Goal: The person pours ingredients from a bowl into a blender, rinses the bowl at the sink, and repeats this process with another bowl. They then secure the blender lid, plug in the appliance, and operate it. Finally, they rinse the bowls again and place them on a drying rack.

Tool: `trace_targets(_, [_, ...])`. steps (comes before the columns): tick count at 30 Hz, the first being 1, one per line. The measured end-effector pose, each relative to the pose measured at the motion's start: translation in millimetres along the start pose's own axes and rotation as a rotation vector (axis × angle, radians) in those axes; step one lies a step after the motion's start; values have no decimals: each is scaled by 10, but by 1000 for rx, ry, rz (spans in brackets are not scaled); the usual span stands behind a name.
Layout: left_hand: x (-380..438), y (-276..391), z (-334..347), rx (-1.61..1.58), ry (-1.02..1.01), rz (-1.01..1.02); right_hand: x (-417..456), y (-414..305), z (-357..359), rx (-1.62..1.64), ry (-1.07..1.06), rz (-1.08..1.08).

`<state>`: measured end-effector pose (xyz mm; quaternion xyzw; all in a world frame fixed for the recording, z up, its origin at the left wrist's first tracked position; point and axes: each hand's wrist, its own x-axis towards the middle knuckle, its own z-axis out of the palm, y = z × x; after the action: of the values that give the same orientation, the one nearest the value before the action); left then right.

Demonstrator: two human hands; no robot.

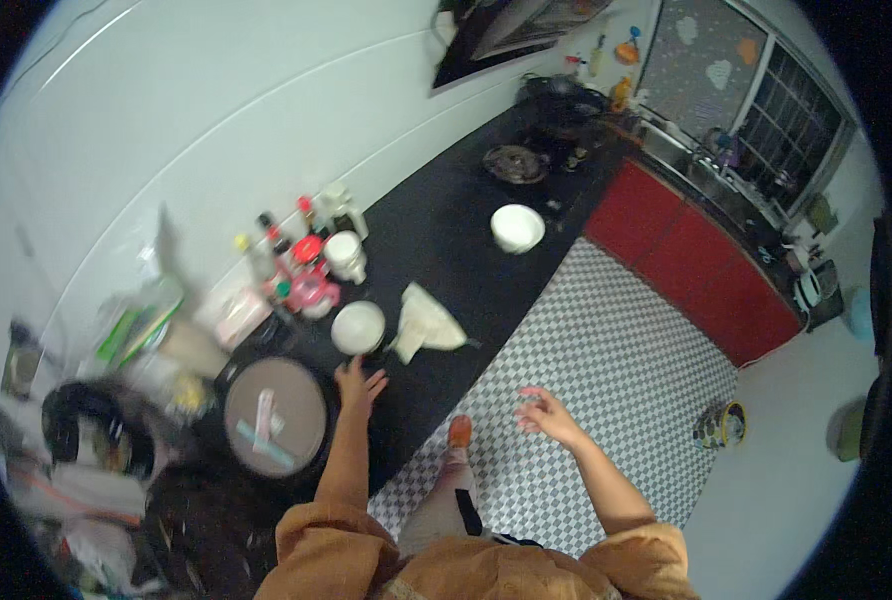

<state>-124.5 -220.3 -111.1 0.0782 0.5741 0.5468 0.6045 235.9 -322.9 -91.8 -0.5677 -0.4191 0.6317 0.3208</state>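
Observation:
My left hand (359, 384) is over the black countertop (431, 225), its fingers apart. Its fingertips are at the near edge of a small white bowl (357, 328); whether they touch it I cannot tell. Just right of that bowl lies a crumpled cream cloth (427, 324). Out over the checkered floor (596, 360), my right hand (547, 417) hangs in the air, holding nothing, fingers spread and slightly curled. Farther along the counter stands another white bowl (517, 228), near its front edge.
Bottles and jars, one a red-lidded jar (308, 250), crowd the wall side. A round brown-topped appliance (275, 405) sits left of my left arm. Beyond are a dark round lid (517, 163), a sink (667, 146) and red cabinets (686, 255). A bin (720, 425) stands rightward.

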Motion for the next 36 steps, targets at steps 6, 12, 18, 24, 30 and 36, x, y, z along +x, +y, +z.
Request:
trace_targets(6, [1100,-204,74,-255,51,-61,1933,-708,-840,230,425,232])
trace_targets(12, [1092,-112,44,-93,209,14,3309,-1139,-1286,290,464,316])
trace_targets(18, [614,271,756,138,258,138,3883,-924,-1566,91,464,161])
trace_targets(24, [226,403,2391,203,149,229,3499,-1296,-2526,278,164,150])
trace_targets(30, [219,-63,4605,259,-50,149,3169,-1600,-4453,-293,139,28])
trace_targets(36, [180,-676,6924,393,-368,67,2851,-1968,-6606,-329,224,183])
